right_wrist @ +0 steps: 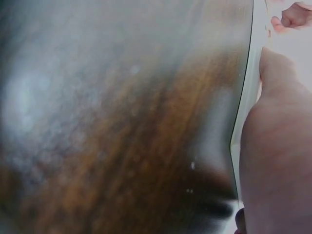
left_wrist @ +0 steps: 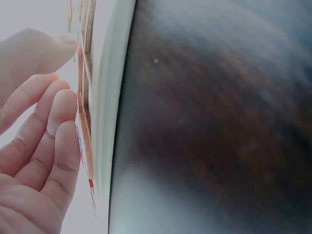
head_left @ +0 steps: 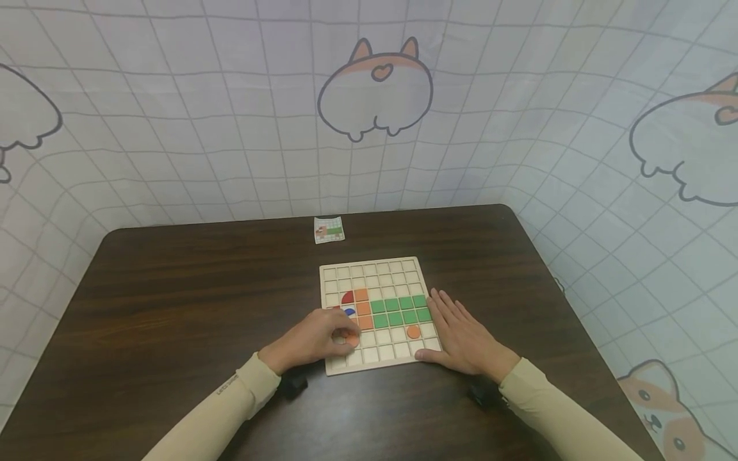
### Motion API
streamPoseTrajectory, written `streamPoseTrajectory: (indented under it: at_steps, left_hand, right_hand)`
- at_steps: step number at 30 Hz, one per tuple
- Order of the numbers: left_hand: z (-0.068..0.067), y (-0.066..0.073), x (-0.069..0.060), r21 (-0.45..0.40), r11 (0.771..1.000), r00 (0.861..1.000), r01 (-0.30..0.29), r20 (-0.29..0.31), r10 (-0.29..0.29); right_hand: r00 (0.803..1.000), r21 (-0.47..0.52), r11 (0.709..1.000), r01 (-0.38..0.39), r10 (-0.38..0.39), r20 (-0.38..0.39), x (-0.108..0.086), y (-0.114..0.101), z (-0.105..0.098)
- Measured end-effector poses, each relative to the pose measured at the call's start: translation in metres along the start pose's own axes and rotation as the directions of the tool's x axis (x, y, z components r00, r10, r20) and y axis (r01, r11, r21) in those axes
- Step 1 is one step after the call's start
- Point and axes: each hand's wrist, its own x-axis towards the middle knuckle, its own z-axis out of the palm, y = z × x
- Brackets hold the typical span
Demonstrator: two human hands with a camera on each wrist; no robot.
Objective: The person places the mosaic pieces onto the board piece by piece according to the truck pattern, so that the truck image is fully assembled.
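Observation:
A pale wooden grid board [head_left: 392, 269] lies on the table with flat colored pieces in its cells. Over its lower left part, my left hand [head_left: 316, 338] has its curved index finger and thumb at an orange disc [head_left: 352, 340], pinching it at board level. The left wrist view shows the left hand's other fingers [left_wrist: 66, 146] bent close to the board's surface. My right hand [head_left: 466, 336] lies flat against the board's right edge, fingers straight, thumb at the near corner. Green squares [head_left: 400, 310], orange squares [head_left: 364, 308], a red quarter piece [head_left: 348, 297] and another orange disc [head_left: 413, 331] sit in the cells.
Behind the board lies a small picture card [head_left: 329, 230] with a similar colored grid pattern. The dark wooden table [head_left: 184, 307] meets a white checked curtain [head_left: 230, 128] at the back and sides. Small black objects [head_left: 293, 386] show beneath both wrists.

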Motion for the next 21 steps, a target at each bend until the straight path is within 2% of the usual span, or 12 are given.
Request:
streamPoseTrajectory:
  at_steps: [4,9,13,17,21]
  left_hand:
    - [-0.002,-0.001,-0.002,-0.027,1.000,1.000,-0.003,-0.017,0.002]
    - [-0.008,-0.005,-0.012,-0.083,0.994,0.997,0.066,-0.026,-0.068]
    - [-0.013,-0.010,-0.023,-0.056,0.992,0.991,0.114,-0.063,-0.117]
    - [-0.018,-0.018,-0.038,-0.056,0.989,0.982,0.136,-0.122,-0.142]
    - [-0.029,-0.029,-0.057,-0.025,0.984,0.969,0.175,-0.173,-0.177]
  right_hand:
    - [1.000,0.008,1.000,0.002,-0.002,0.001,-0.001,0.002,0.000]
    - [1.000,0.007,1.000,0.015,-0.015,-0.003,-0.003,0.002,0.002]
    - [1.000,0.009,1.000,0.011,-0.011,0.002,-0.005,0.004,0.004]
    - [1.000,-0.001,1.000,0.008,-0.008,-0.003,-0.006,0.006,0.003]
    - [1.000,0.015,1.000,0.011,-0.011,-0.008,-0.006,0.006,0.003]
